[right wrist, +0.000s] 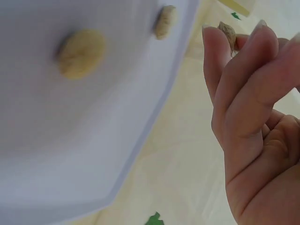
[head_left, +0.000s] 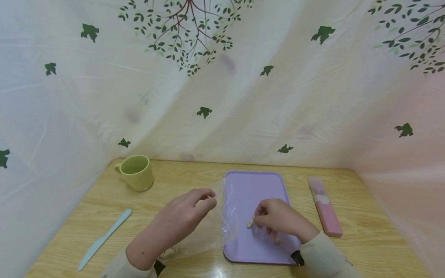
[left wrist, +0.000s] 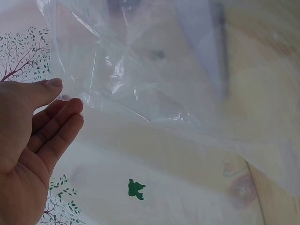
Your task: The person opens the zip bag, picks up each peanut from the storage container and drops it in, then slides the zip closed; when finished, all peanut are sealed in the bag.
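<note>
My left hand pinches the edge of a clear plastic bag between thumb and fingers. The bag hangs over the left side of a purple tray, with some pale pieces near its lower end, partly hidden by the wrist. Above the tray, my right hand holds a small peanut in its shell between thumb and fingertips. On the tray lie another peanut and a blurred, rounded beige piece, apart from each other.
A green mug stands at the back left of the wooden table. Nearer on the left lies a light blue plastic knife. To the right of the tray is a long pink case. A printed curtain hangs behind the table.
</note>
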Demonstrator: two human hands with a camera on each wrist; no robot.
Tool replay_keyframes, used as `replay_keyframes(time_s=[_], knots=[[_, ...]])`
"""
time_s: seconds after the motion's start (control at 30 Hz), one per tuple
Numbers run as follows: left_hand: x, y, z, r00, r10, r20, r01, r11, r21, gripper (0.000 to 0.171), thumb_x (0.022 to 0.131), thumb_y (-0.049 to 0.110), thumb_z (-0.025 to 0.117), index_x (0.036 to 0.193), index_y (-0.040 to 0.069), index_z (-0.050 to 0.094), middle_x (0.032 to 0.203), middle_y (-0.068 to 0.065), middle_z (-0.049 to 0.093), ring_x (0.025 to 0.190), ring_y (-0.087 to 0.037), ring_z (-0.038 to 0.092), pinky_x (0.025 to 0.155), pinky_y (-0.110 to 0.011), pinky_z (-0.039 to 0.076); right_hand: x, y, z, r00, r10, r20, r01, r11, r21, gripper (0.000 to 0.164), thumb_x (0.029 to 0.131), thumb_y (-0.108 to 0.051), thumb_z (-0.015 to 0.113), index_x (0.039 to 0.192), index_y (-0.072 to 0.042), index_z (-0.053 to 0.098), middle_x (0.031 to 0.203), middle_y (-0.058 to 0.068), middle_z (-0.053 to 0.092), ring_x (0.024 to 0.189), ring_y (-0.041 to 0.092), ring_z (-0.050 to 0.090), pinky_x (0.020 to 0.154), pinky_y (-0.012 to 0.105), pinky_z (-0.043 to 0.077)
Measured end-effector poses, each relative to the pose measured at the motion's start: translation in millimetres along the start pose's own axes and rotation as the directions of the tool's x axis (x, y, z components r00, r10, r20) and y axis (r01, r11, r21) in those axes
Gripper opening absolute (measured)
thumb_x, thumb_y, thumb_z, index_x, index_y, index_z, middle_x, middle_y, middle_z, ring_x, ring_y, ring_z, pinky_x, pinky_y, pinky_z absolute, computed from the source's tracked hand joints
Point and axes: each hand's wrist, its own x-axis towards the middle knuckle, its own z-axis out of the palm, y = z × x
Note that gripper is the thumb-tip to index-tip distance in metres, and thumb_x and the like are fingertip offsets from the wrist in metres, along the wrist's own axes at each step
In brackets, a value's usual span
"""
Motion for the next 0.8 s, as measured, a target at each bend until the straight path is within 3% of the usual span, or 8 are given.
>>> replay_keyframes(time_s=[0.27, 0.5, 0.8], knots=[[-1.3, 1.0, -1.0, 1.000, -0.005, 0.002, 0.005, 1.000, 0.000, 0.021, 0.109, 0.000, 0.048, 0.118, 0.009, 0.066, 0.114, -0.007, 0.074, 0.097, -0.015, 0.075, 0.080, -0.025, 0.066, -10, -17, -9, 0.998, -0.011, -0.070, 0.012, 1.000, 0.015, 0.014, 0.098, -0.022, 0.074, 0.099, -0.008, 0.072, 0.085, 0.010, 0.074, 0.057, 0.016, 0.063, 0.053, 0.042, 0.062], [-1.7, 1.8, -1.9, 1.000, -0.006, 0.005, 0.006, 1.000, 0.002, 0.022, 0.105, -0.002, 0.052, 0.119, 0.009, 0.066, 0.114, -0.007, 0.074, 0.097, -0.015, 0.074, 0.080, -0.025, 0.066, -21, -34, -15, 0.994, -0.033, -0.107, 0.038, 0.999, 0.039, 0.018, 0.099, -0.026, 0.075, 0.102, -0.009, 0.072, 0.084, 0.002, 0.072, 0.060, 0.020, 0.066, 0.053, 0.040, 0.063], [-2.1, 2.5, -3.6, 1.000, -0.008, 0.008, 0.008, 1.000, -0.004, 0.026, 0.100, -0.003, 0.055, 0.121, 0.008, 0.066, 0.115, -0.008, 0.074, 0.099, -0.017, 0.076, 0.081, -0.027, 0.067, -28, -49, -17, 0.989, -0.046, -0.139, 0.054, 0.997, 0.056, 0.019, 0.100, -0.029, 0.074, 0.107, -0.011, 0.071, 0.088, 0.001, 0.072, 0.064, 0.020, 0.067, 0.053, 0.036, 0.061]])
